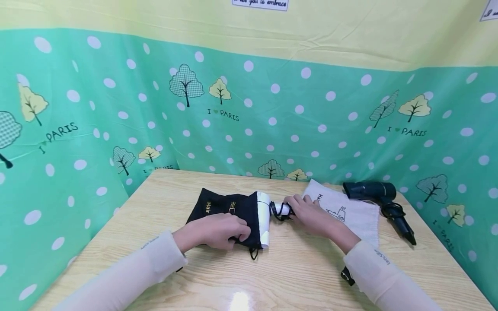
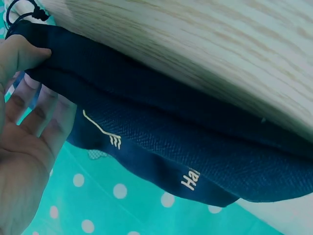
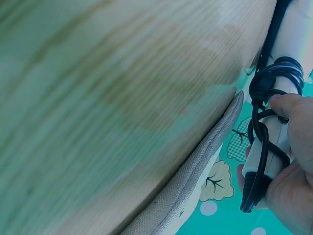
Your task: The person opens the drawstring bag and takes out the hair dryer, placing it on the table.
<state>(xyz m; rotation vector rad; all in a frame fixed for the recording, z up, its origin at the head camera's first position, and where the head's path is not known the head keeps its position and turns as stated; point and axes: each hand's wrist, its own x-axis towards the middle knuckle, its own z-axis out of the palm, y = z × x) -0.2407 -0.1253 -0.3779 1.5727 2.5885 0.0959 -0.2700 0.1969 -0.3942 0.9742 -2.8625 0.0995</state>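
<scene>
A black drawstring bag (image 1: pixel 206 203) lies on the table with its mouth to the right. My left hand (image 1: pixel 221 230) grips the bag near that mouth; in the left wrist view the thumb (image 2: pixel 32 53) lies on one side of the cloth and the fingers (image 2: pixel 41 110) on the other. At the bag's mouth is a white hair dryer (image 1: pixel 264 222), its barrel lying crosswise and partly covered by the black cloth. With my right hand (image 1: pixel 313 216) I hold the dryer's handle (image 3: pixel 266 155), which has a black cord (image 3: pixel 264 132) wound around it.
To the right, a pale grey drawstring bag (image 1: pixel 359 216) lies flat, partly under my right forearm. A dark hair dryer (image 1: pixel 369 190) with a wound cord rests at its far right edge. The wooden table (image 1: pixel 155 203) meets a green patterned curtain (image 1: pixel 233 151) at the back.
</scene>
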